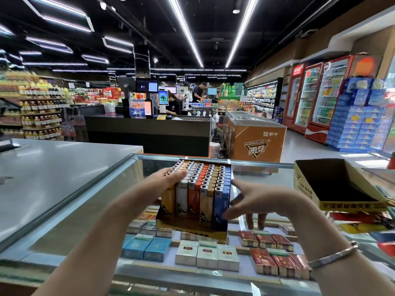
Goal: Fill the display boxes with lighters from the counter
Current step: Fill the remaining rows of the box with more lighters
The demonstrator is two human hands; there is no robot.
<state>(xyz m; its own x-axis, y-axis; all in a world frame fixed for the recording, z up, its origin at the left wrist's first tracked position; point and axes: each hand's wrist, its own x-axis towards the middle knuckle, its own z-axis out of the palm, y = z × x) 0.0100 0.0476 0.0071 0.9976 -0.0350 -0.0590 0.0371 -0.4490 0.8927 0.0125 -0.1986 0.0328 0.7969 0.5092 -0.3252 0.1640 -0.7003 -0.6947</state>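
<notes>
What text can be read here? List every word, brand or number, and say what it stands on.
"蒙牛": front of the orange freezer chest.
"随变": logo on the same freezer.
Print on the lighters, the full display box, the empty display box, the cigarette packs, the red fridges: too small or blurred.

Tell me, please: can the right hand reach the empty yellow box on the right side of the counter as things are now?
Probably yes. The empty yellow box stands open on the glass counter just to the right of the right hand, and nothing lies between them. The hand only touches the side of the full lighter box, so it can leave freely.
</notes>
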